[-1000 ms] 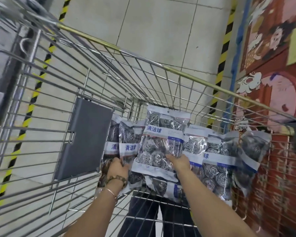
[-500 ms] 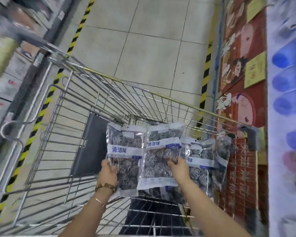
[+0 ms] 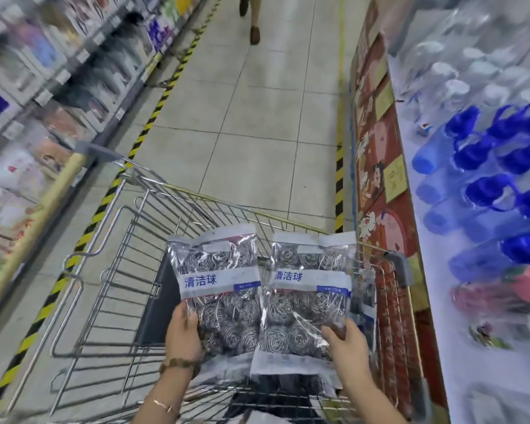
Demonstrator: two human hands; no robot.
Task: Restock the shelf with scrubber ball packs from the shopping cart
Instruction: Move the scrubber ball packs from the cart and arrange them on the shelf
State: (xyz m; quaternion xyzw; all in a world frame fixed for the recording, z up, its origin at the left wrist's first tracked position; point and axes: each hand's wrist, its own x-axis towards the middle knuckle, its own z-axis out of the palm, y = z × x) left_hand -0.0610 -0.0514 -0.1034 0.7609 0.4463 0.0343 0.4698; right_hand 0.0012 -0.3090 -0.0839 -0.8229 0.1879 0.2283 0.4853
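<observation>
- Silvery steel-wool scrubber balls in a clear plastic pack with a white-and-blue label band [image 3: 218, 270]: held upright above the silver wire shopping cart [image 3: 104, 270], over its near middle.
- Pinched near the lower left corner by the left hand [image 3: 182, 330]; thumb laid across the front film, fingers curled out of sight behind, a narrow grip closed on the pack.
- Brown beaded bracelet [image 3: 178, 364] round that wrist.
- Second clear pack of the same silvery scrubber balls [image 3: 309, 289]: upright too, just right of the first, side edges meeting above the cart.
- Clasped at the lower right edge by the right hand [image 3: 346, 344]; thumb on the front, fingers wrapped behind, likewise closed tight on the film.
- More packs of the same kind [image 3: 364, 301] down inside the cart along its right side, mostly hidden behind the held pair.
- Dark grey flat panel [image 3: 156, 304] inside the cart at its near left, partly covered by the left-hand pack.
- Left of the cart: blurred store shelving [image 3: 28, 87] with boxed goods, too smeared to read.
- Right of the cart: red illustrated panel [image 3: 377, 179], and above it clear bottles with blue caps [image 3: 487, 191] on a white display.
- Beyond the cart: pale tiled floor [image 3: 257, 133] edged with yellow-and-black striped tape [image 3: 156, 108]; legs of another person [image 3: 254, 26] far ahead.
</observation>
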